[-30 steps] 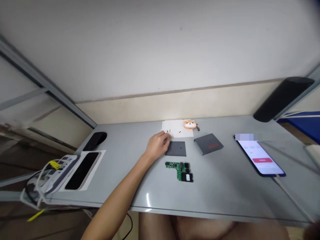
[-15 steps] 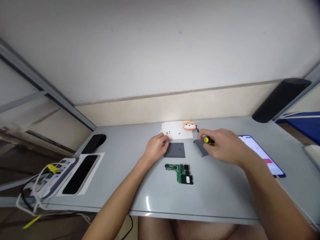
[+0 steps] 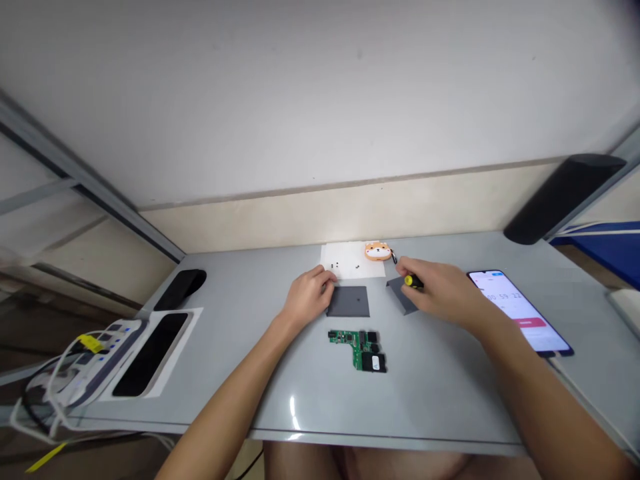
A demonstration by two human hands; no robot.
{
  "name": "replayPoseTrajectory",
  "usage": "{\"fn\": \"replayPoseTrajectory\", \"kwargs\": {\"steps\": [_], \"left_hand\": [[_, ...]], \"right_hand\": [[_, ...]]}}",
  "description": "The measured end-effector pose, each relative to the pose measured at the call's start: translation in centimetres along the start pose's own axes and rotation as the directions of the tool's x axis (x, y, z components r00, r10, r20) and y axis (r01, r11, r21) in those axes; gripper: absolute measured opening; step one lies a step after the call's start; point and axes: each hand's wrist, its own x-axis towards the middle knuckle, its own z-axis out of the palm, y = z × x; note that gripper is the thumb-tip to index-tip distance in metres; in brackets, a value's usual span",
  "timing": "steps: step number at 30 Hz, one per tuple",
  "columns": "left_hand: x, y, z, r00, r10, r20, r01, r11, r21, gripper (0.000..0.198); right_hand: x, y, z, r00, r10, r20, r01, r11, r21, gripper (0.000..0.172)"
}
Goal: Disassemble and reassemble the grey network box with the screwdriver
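My right hand is closed around a screwdriver with a yellow and black handle; its tip is hidden. Just beside and partly behind that hand lies a dark grey bent cover piece. My left hand rests on the table with its fingers curled in at the left edge of a flat dark grey panel. Whether those fingertips pinch anything is hidden. A green circuit board with black parts lies nearer to me. Several tiny dark screws sit on white paper.
An orange animal-face case sits on the paper's right end. To the right are a lit phone with a cable and a black cylinder. On the left lie a dark phone, a black object and a power strip with cables.
The view has shifted slightly, moving things on the left a little further left. Both hands stay in nearly the same place, the right one still holding the screwdriver.
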Motion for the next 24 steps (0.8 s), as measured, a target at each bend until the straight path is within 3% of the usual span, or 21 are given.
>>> {"fn": "replayPoseTrajectory", "kwargs": {"steps": [8, 12, 16, 24], "left_hand": [[-0.2, 0.3, 0.2, 0.994, 0.101, -0.05, -0.102, 0.995, -0.02, 0.027], [-0.2, 0.3, 0.2, 0.991, 0.125, -0.049, -0.126, 0.992, -0.02, 0.027], [-0.2, 0.1, 0.3, 0.993, 0.108, -0.036, -0.109, 0.994, -0.028, 0.027], [0.0, -0.5, -0.7, 0.993, 0.119, -0.012, -0.119, 0.993, -0.015, 0.028]], "right_hand": [[-0.1, -0.9, 0.7, 0.999, -0.018, 0.04, 0.015, 0.998, 0.057, 0.014], [-0.2, -1.5, 0.7, 1.0, -0.024, 0.005, 0.023, 0.994, 0.11, 0.038], [0.0, -1.3, 0.5, 0.994, 0.084, 0.072, -0.095, 0.98, 0.174, 0.058], [0.2, -0.5, -0.2, 0.982, 0.165, 0.095, -0.164, 0.986, -0.022, 0.042]]}}
